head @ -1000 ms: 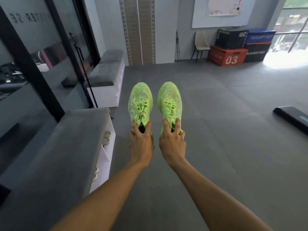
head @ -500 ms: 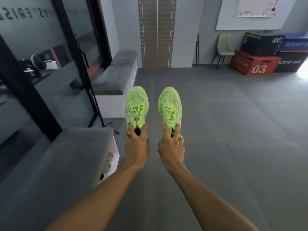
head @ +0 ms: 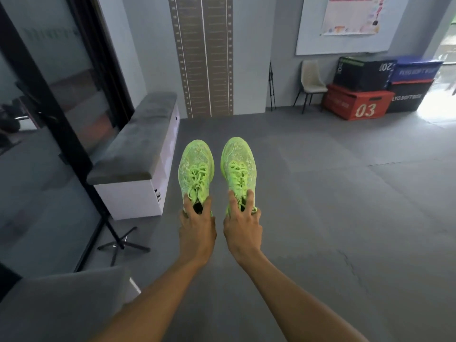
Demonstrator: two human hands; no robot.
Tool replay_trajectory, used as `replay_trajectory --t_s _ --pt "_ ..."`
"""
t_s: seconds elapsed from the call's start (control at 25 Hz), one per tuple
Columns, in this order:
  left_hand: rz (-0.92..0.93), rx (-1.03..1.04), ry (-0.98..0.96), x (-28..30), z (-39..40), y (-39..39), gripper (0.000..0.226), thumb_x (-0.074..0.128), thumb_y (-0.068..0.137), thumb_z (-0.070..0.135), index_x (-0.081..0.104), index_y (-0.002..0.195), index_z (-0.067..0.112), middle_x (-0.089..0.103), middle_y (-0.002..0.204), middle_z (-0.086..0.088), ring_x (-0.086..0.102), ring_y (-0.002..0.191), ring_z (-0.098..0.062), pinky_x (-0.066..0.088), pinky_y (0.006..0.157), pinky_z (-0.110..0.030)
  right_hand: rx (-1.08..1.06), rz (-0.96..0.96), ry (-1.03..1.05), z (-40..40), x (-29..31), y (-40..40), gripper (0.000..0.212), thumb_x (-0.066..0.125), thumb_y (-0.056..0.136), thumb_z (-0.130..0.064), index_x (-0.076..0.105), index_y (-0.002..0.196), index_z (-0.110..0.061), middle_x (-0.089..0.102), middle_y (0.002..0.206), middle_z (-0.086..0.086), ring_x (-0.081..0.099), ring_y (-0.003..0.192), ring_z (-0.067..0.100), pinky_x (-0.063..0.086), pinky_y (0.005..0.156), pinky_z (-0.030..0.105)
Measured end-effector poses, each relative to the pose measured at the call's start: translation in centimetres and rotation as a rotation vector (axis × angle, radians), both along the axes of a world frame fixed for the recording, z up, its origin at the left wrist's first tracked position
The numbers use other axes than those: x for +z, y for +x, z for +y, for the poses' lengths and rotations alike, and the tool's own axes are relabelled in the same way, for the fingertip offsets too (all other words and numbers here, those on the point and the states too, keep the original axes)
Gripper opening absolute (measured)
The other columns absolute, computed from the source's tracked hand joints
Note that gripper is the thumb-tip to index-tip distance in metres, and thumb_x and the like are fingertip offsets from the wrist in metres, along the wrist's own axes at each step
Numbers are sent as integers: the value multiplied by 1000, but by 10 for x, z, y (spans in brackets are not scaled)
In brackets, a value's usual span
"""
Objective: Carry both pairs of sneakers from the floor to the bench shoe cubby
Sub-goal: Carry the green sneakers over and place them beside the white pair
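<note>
The left hand (head: 197,225) is pinching the heel opening of the left sneaker (head: 196,169), thumb and fingers curled round the collar, w/ the dark inside of the shoe showing between them. The right hand (head: 243,224) is gripping the right sneaker (head: 238,166) the same way at the heel, two fingers lying over the laces & tongue. Both shoes are neon green, toes pointing away from the person, soles down, held up in the air side by side w/ a narrow gap between them, not touching. They are hanging over the grey floor (head: 333,218), just to the right of the desk (head: 138,154), a white cabinet w/ a grey padded top standing along the glass wall (head: 49,119). On the desk's right face the cubby openings are showing at a steep angle; something pale & dark is sitting in one near the front corner, too small to tell what. A black stand (head: 121,243) w/ spread feet is sitting on the floor just in front of the desk. A second grey padded top (head: 61,299) is showing nearer the camera, in front of the desk. Well beyond the desk, by the far wall, a pale chair (head: 311,80) & stacked boxes are standing, incl. a red box (head: 357,104) marked 03.
</note>
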State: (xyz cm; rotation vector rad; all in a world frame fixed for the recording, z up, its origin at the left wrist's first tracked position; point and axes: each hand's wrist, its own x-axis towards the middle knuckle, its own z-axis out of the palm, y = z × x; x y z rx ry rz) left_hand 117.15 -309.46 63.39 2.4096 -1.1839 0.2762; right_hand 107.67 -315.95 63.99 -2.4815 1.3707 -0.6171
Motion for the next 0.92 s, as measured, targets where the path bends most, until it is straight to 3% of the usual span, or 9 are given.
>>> replay_trajectory --t_s 0.32,0.68,0.92 --pt "39 57 2 6 -204 151 61 60 95 27 34 150 31 18 155 -24 41 127 -43 52 90 -47 69 10 -18 -205 0 164 77 59 96 -31 11 156 -40 4 165 13 38 129 46 57 72 50" --pt "35 -31 7 11 -432 337 60 60 95 21 35 149 29 18 153 -25 38 123 -45 55 83 -51 -58 -66 54 -415 -2 342 81 63 94 -26 14 156 -39 8 164 15 41 127 47 58 72 50" --pt "-9 9 14 9 -582 428 59 58 96 28 34 150 28 18 155 -26 40 129 -44 49 93 -46 -17 -65 19 -582 4 446 80 63 93 -28 15 157 -38 7 164 17 40 128 48 58 75 52"
